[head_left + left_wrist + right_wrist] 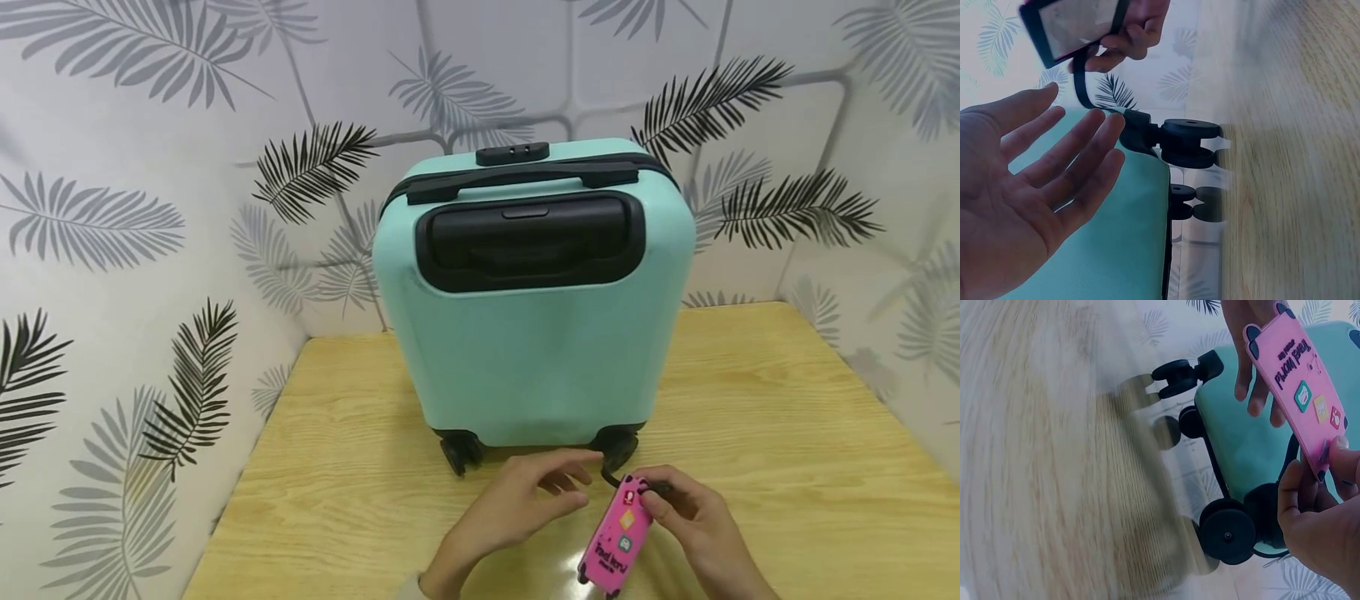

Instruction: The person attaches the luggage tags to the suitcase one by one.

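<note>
A pink luggage tag (618,537), shaped like a small suitcase with stickers and lettering, is pinched near its strap end by my right hand (693,521). In the left wrist view the back of the tag (1079,25) shows a pale window in a black frame. Its black strap (1080,81) curves away from that end. My left hand (517,504) is held out to the left of the tag, fingers apart and nothing in them. Behind both hands a mint-green suitcase (540,358) stands upright on black wheels (1227,531).
The suitcase stands on a light wooden table (330,500). Its black top carry handle (525,177) and recessed pull handle (528,242) face me. Walls with a feather pattern (187,383) rise behind the table and along its sides.
</note>
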### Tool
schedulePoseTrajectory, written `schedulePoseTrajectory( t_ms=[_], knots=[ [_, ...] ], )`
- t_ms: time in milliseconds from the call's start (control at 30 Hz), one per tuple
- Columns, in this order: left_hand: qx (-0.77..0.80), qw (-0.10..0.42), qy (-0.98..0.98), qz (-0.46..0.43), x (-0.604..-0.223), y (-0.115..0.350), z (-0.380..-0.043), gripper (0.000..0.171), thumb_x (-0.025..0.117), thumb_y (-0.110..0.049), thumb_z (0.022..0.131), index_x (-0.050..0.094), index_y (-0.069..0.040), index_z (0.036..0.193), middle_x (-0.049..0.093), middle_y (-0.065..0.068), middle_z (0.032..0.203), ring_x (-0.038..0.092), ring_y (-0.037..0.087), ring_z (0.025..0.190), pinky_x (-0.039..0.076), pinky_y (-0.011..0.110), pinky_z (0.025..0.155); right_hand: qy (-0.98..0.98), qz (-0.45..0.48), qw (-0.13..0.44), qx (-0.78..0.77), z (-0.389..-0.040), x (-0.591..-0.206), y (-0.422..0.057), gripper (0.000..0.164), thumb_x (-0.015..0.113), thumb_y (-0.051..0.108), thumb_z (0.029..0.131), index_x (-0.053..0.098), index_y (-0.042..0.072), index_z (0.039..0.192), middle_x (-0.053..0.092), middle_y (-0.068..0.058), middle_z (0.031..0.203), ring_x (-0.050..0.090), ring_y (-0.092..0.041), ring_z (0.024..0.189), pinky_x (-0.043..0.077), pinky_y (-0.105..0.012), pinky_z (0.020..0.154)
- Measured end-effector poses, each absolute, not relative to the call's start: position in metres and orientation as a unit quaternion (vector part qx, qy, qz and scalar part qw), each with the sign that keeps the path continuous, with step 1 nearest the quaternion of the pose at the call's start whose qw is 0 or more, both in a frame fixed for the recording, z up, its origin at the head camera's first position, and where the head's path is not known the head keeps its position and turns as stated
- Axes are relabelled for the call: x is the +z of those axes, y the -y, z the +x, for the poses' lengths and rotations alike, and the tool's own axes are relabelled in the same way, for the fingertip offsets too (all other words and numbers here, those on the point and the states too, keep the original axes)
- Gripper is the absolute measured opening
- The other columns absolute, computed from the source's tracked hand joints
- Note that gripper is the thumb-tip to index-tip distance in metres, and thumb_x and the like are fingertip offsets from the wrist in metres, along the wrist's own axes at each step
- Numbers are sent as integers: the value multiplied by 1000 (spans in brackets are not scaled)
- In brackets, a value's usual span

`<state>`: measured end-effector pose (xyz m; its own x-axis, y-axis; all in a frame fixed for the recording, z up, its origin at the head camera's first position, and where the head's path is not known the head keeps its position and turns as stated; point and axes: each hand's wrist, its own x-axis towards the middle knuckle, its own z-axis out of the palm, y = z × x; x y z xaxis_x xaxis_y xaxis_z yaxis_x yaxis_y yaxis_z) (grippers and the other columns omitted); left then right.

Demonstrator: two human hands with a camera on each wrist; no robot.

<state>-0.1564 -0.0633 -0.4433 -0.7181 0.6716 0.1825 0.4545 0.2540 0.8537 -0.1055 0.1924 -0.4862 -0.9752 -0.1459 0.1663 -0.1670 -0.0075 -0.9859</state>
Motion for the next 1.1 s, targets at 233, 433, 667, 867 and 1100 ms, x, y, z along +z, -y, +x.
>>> schedulePoseTrajectory(
  t_ms=[233, 433, 667, 867, 1100],
  knots=[
    [480, 86, -788, 375, -445, 63, -157, 37, 65, -18, 104, 66, -17, 141, 72, -1, 128, 69, 6, 107, 55, 22, 91, 673, 222, -30, 705, -109, -488, -190, 27, 46, -4, 108, 58, -8, 132, 69, 6, 119, 67, -7, 99, 59, -28, 80],
    [468, 74, -801, 366, -446, 64, -158, 26, 68, -16, 101, 73, -14, 127, 74, 0, 121, 68, -1, 101, 55, 20, 90, 636, 262, -67, 722, -110, -493, -188, 33, 39, -5, 109, 58, -3, 136, 66, 6, 130, 64, -6, 107, 58, -29, 80],
    [473, 67, -797, 370, -448, 65, -160, 23, 69, -15, 101, 73, -14, 124, 75, -2, 119, 68, -1, 102, 55, 21, 90, 626, 239, -78, 739, -109, -490, -186, 33, 37, -3, 110, 62, 4, 132, 67, 4, 127, 63, -6, 105, 58, -29, 79],
    [482, 78, -796, 358, -447, 66, -161, 25, 67, -19, 103, 72, -15, 127, 73, -3, 124, 68, 2, 105, 55, 22, 90, 593, 263, -82, 757, -110, -488, -185, 36, 36, -5, 110, 64, 7, 130, 67, 5, 124, 63, -5, 103, 58, -28, 80],
    [466, 59, -805, 363, -441, 68, -162, 25, 65, -24, 103, 72, -18, 126, 74, 1, 123, 68, 3, 106, 56, 22, 88, 551, 276, -106, 780, -112, -486, -182, 38, 34, -4, 110, 63, 5, 132, 66, 4, 124, 62, -7, 107, 57, -29, 89]
  ],
)
